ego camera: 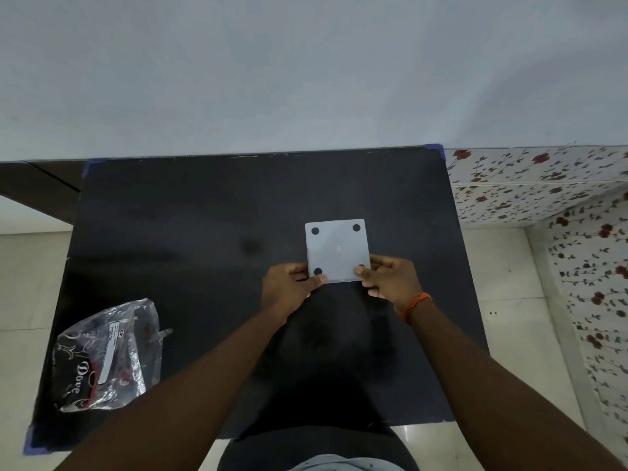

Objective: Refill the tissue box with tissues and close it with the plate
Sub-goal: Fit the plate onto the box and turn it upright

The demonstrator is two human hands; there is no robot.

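Item 1: counter (190, 232). A black surface, pushed against a pale wall (306, 69); blue tape is seen at its far right and near left corners.

Item 2: plate (337, 248). A square, pale grey panel with rounded corners and four dark round pads, one near each corner; a small mark is noted at its centre. It is located right of centre on the counter, gripped along its near edge by both hands. Whether a tissue box lies beneath it cannot be told, as nothing under the panel is visible.

Item 3: left hand (289, 288). Closed on the plate's near left corner, thumb laid on top just beside the dark pad, fingers curled below the edge.

Item 4: right hand (387, 278). Closed on the plate's near right corner, thumb partly covering the dark pad there. An orange thread band (416, 305) is worn at the wrist.

Item 5: plastic packet (108, 355). A crumpled clear wrapper with dark contents, a white label and the printed word "Dove"; placed at the near left of the counter, well apart from the plate and both hands.

Item 6: surroundings. Pale floor tiles (509, 300) are seen right of the counter, with flowered wall tiles (543, 185) beyond.
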